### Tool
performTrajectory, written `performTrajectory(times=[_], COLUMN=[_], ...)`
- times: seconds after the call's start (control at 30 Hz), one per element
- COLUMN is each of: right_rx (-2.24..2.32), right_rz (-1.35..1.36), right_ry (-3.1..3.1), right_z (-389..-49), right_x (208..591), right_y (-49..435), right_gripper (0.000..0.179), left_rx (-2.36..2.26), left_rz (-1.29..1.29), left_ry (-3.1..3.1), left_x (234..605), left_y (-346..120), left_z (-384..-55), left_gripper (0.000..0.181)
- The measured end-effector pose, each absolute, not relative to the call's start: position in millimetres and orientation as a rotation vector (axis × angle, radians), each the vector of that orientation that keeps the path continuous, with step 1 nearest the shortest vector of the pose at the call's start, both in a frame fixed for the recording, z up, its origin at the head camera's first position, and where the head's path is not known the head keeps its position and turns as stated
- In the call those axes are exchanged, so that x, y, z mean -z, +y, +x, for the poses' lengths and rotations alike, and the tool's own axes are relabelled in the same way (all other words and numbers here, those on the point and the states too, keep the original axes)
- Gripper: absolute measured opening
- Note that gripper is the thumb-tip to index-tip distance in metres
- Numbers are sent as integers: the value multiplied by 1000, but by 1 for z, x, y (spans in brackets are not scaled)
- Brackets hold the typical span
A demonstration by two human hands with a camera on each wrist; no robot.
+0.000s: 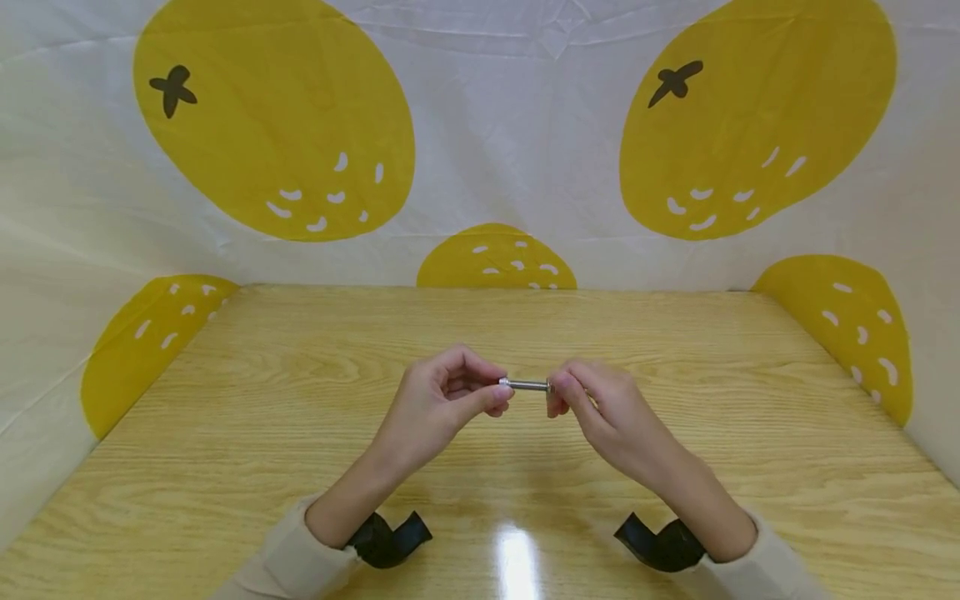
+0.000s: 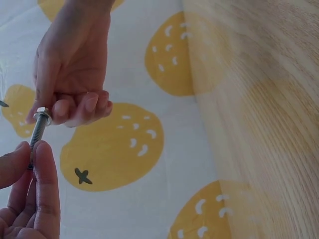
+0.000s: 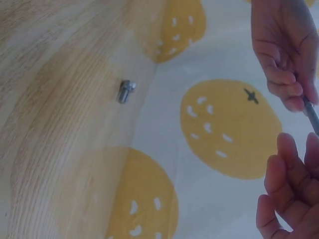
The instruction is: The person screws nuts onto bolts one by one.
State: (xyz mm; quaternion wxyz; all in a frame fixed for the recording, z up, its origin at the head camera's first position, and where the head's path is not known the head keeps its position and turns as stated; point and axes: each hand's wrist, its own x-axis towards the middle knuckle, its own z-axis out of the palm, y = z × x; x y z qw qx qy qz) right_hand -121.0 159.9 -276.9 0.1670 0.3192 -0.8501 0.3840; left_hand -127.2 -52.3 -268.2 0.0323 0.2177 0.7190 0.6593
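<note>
A silvery threaded bolt [image 1: 528, 385] spans the gap between the two hands, lying nearly level above the table. My left hand [image 1: 442, 392] pinches one end between thumb and index finger. At the other end, thumb and forefinger of my right hand [image 1: 603, 408] pinch the bolt. In the left wrist view a hexagonal piece with a washer-like rim [image 2: 43, 115] shows at the right hand's fingers, while the left fingertips [image 2: 46, 157] cover the lower end of the shank. The right wrist view catches only part of the shank [image 3: 312, 115], near the frame's edge.
A short metal piece like a bolt [image 3: 125, 91] lies on the wooden table [image 1: 300, 350] in the right wrist view. White cloth [image 1: 517, 125] printed with yellow fruit walls the back and sides. Black straps [image 1: 386, 540] circle both wrists.
</note>
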Motion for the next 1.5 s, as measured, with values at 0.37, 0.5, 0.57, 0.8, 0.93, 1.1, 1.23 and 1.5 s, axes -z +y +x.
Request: performTrajectory(times=[0.37,0.5,0.57,0.8,0.93,1.1,1.23,1.5], right_rx=[-1053,-1042,-1054,-1059,-1073,-1103,-1057,-1027], right_rz=[933,982,978,881,794,778,900,1003], right_ry=[-2466,-2418,-2438,-2505,-2531,-2583,-2508,-2385], right_z=[-121,-122,-122,-120,-120,-120,-121,-123], right_x=[274,276,278,280,279,274,275,278], right_y=[164,163,162,157,157,161,164,164], right_gripper=[26,18,11,23,33,14,30,20], left_rx=[-2018,-2024,-2029,-2025,-2010,-2010,-2010,-2017], left_rz=[659,642,642,662,654,652,663,657], left_ry=[2254,2234,2222,2203,2204,2206,2216,2200], left_x=[269,270,270,272,273,273,273,272], left_y=[-54,-55,-55,-53,-52,-53,-53,-52], left_z=[-129,-130,-130,-129,-128,-129,-129,-129], left_gripper=[13,14,14,16,16,15,16,15])
